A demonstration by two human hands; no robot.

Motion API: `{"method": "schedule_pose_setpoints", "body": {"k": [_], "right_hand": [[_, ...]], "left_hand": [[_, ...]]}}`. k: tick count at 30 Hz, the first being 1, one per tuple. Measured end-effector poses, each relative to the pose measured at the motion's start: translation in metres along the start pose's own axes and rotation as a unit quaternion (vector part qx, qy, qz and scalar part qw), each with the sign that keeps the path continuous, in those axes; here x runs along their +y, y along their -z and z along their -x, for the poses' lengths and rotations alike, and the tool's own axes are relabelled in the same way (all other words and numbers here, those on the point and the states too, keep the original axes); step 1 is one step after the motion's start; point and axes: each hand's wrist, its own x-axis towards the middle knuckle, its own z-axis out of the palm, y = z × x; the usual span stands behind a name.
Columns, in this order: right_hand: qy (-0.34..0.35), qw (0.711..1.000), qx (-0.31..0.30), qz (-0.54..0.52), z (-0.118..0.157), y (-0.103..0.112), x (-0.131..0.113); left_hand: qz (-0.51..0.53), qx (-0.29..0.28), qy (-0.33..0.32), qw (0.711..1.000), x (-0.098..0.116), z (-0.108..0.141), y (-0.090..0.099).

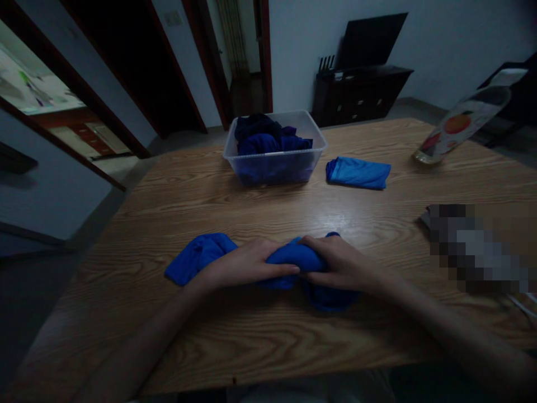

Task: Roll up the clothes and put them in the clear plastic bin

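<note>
Both my hands grip a bunched blue cloth item [300, 257] low over the near half of the table. My left hand [251, 260] has its thumb laid along the front of the bunch and its fingers behind. Close against it, my right hand [338, 260] pinches the right end between thumb and fingers. One blue part [199, 257] spreads out to the left past my left wrist, and another hangs below my right hand. Whether these are all one piece, or what garment it is, I cannot tell.
A clear plastic bin [274, 168] of dark and blue fabric stands at the far edge of the wooden table [168, 196]. Right of it lies a folded lighter-blue cloth [358, 172]. A bottle [457, 126] stands farther right, with a pixelated object [478, 252] nearer me.
</note>
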Motion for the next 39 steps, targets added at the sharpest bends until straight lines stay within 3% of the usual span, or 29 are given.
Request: {"method": "schedule_pose_setpoints", "body": {"k": [5, 10, 15, 21, 25, 31, 35, 39], "right_hand": [[-0.032, 0.983, -0.080, -0.165, -0.001, 0.014, 0.000], [-0.057, 0.959, -0.158, -0.228, 0.000, 0.018, 0.000], [-0.036, 0.981, -0.073, -0.177, -0.002, 0.011, -0.010], [-0.029, 0.999, -0.032, -0.024, -0.001, 0.000, -0.008], [0.000, 0.998, 0.012, 0.058, 0.000, -0.006, -0.001], [0.070, 0.983, 0.072, 0.154, 0.002, -0.012, 0.006], [0.043, 0.994, 0.053, 0.081, 0.002, -0.006, 0.001], [-0.017, 0.997, -0.030, -0.073, 0.001, 0.008, -0.006]], "left_hand": [[-0.071, 0.024, -0.050, 0.996, 0.013, 0.004, 0.002], [-0.162, 0.038, -0.058, 0.984, 0.021, 0.008, -0.001], [-0.161, 0.048, -0.031, 0.985, 0.020, 0.008, 0.002], [-0.010, -0.031, -0.004, 0.999, 0.005, 0.006, 0.009], [0.056, -0.084, 0.060, 0.993, -0.010, 0.000, 0.010], [0.115, -0.110, 0.065, 0.985, -0.019, -0.007, 0.009], [0.122, -0.081, 0.065, 0.987, -0.017, -0.005, 0.010], [0.079, -0.048, 0.013, 0.996, -0.003, 0.000, 0.013]]}}
